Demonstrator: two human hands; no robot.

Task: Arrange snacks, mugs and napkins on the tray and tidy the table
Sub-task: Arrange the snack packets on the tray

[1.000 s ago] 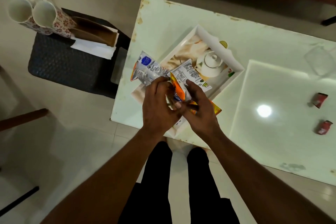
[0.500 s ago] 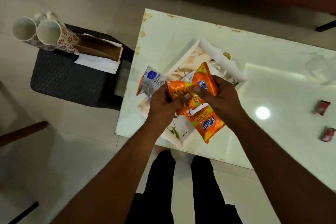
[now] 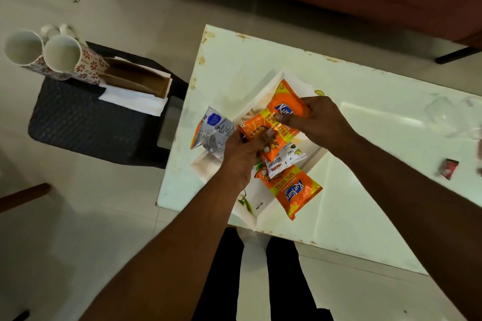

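Since half a second ago, right grip [image 3: 320, 122] sits a bit higher and farther over the tray [image 3: 260, 91], pulling the upper orange packet [image 3: 280, 122] taut. I no longer see the teapot from a second ago; the packets cover that spot.

Right grip: fingers curled tight round the top end of the upper orange packet. Left grip [image 3: 242, 159]: thumb pinches the bottom end of that same packet, and the silver packet [image 3: 214, 133] sticks out of it to the left, so both are closed with nothing loose.

White packet [image 3: 285, 159] hangs just below the left thumb, touching the lower orange packet [image 3: 294, 195], which lies across the tray's near right rim. I can't tell whether these are joined as a strip.

Tray sits on the white bench [image 3: 365, 190], angled, near the bench's left end. Two mugs [image 3: 65, 57] stand on the dark stool [image 3: 86, 125] left of the bench, napkins [image 3: 133, 101] just beside them. Red wrapper [image 3: 448, 168] lies on the bench far right, well apart from the tray.
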